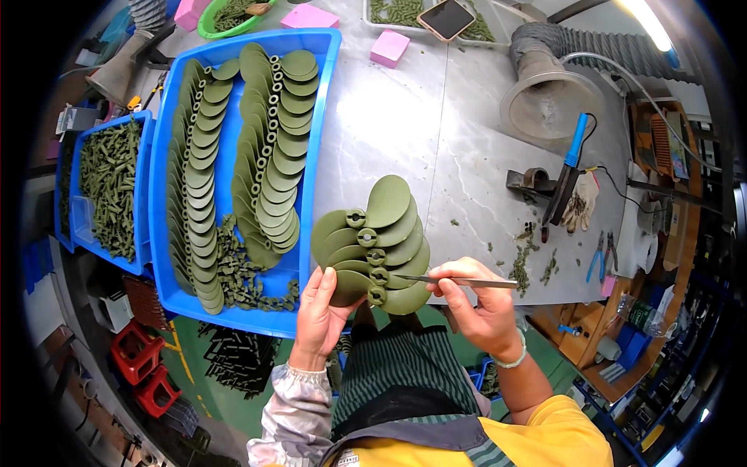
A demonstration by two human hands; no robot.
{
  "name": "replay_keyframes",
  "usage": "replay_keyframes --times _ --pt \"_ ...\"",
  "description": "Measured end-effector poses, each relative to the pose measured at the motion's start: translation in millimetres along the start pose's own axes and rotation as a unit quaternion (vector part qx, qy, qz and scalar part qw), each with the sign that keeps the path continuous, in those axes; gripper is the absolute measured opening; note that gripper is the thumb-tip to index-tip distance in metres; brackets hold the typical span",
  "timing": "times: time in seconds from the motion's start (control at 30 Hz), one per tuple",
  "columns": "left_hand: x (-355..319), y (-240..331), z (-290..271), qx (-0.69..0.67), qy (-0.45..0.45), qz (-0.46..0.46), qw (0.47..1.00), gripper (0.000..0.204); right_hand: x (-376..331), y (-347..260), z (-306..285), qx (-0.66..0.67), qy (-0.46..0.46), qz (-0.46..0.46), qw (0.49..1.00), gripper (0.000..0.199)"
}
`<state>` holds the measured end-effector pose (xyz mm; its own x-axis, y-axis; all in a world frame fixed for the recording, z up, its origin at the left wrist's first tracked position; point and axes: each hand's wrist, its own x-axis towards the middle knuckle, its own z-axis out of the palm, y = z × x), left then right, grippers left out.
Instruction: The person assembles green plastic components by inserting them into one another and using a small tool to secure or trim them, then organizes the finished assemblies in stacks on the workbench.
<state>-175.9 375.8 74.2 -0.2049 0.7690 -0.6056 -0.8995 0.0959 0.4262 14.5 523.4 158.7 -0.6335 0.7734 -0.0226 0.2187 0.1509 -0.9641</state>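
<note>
In my left hand (pixel 317 311) is the edge of a fanned stack of olive-green two-bladed plastic propellers (pixel 393 204), with their round hubs lined up in a column. My fingers close on the lower left blades. My right hand (pixel 478 303) grips a slim dark metal knife-like tool (pixel 486 282). Its thin tip points left and reaches the stack beside the lower hubs; whether it touches plastic I cannot tell. To the left, a blue tray (pixel 333 70) carries two long overlapping rows of the same propellers, plus loose small green pieces.
A smaller blue bin (pixel 146 202) of green parts stands at far left. Along the back are pink blocks (pixel 389 48), a phone (pixel 446 19) and a green basin (pixel 204 23). Right of me are a duct hood (pixel 551 105), a blue-handled tool (pixel 576 140), a glove (pixel 582 204) and pliers (pixel 597 257).
</note>
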Motion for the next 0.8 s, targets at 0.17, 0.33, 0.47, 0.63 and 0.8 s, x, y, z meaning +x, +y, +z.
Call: replay_keyframes --times 0.17,0.33,0.47,0.63,0.8 --pt "-3 -4 -1 0.011 -0.006 0.019 1.000 0.039 7 -1 5 -0.084 -0.017 -0.081 0.993 0.019" --pt "-6 -5 -3 0.066 -0.013 0.043 0.997 0.039 5 -2 12 -0.108 -0.040 -0.128 0.985 0.020" --pt "-8 -7 -3 0.059 -0.015 0.046 0.997 0.039 0 -4 18 -0.077 -0.052 -0.136 0.986 0.020" --pt "-11 -10 -8 0.036 -0.015 0.049 0.998 0.039 -2 -2 19 -0.097 -0.011 -0.116 0.988 0.019" --pt "-13 -7 -7 0.004 0.002 0.045 0.999 0.039 -9 1 15 0.052 -0.045 -0.067 0.995 0.014"
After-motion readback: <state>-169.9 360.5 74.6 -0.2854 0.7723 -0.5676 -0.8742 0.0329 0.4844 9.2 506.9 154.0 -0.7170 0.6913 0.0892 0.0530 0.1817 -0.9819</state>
